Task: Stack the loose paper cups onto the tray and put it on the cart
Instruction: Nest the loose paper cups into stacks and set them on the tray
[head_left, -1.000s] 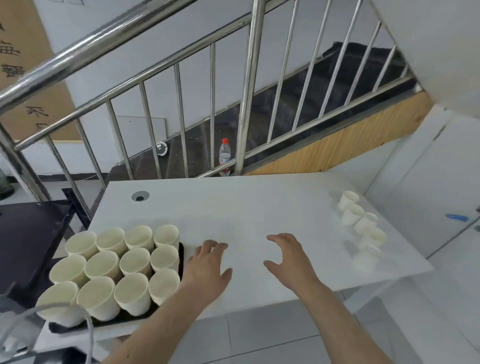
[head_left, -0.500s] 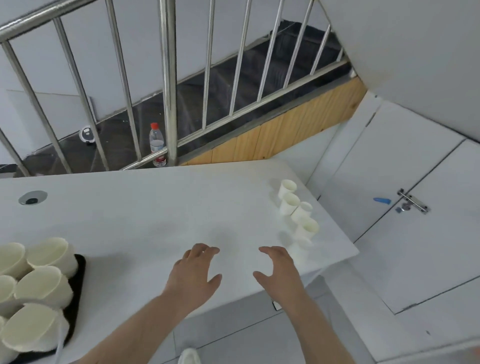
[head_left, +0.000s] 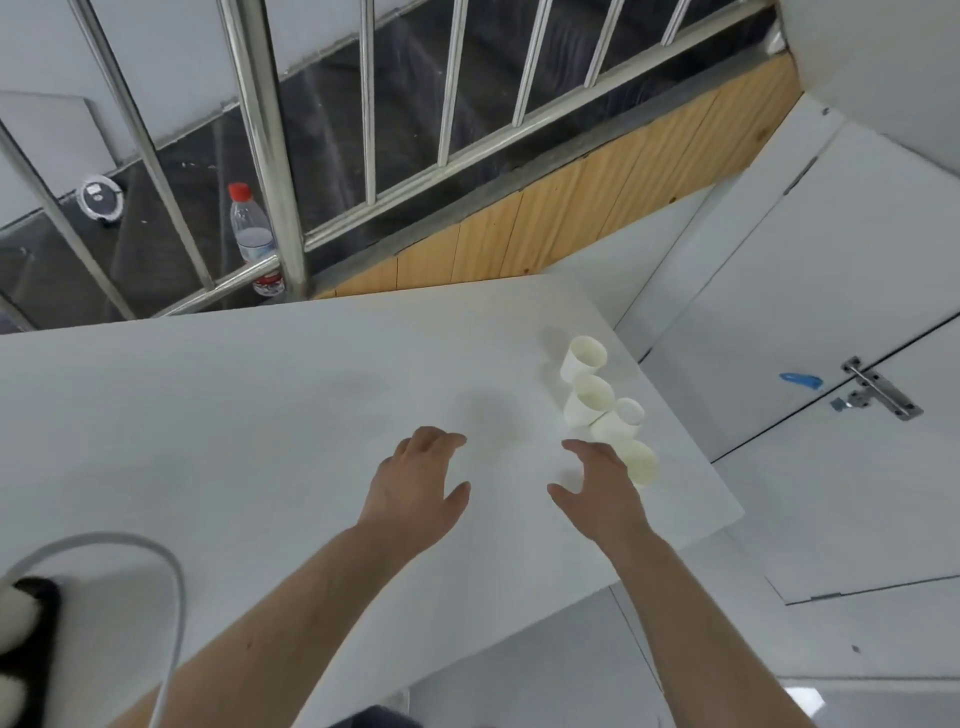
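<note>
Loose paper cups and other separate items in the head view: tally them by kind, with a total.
Loose paper cups, near the table's right edge: 4
Plastic water bottle with red cap, beyond the railing: 1
Round white device on the stairs: 1
Hands, both empty above the table: 2
Total: 8

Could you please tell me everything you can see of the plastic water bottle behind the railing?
The plastic water bottle stands upright on the dark floor beyond the white table's far edge, behind the steel railing. It is clear, with a red cap, a pale label around its middle and a red band near its base. A slanted lower rail crosses in front of its bottom part, so its foot is partly hidden. Whether it holds liquid cannot be told. Neither hand is near it.
</note>
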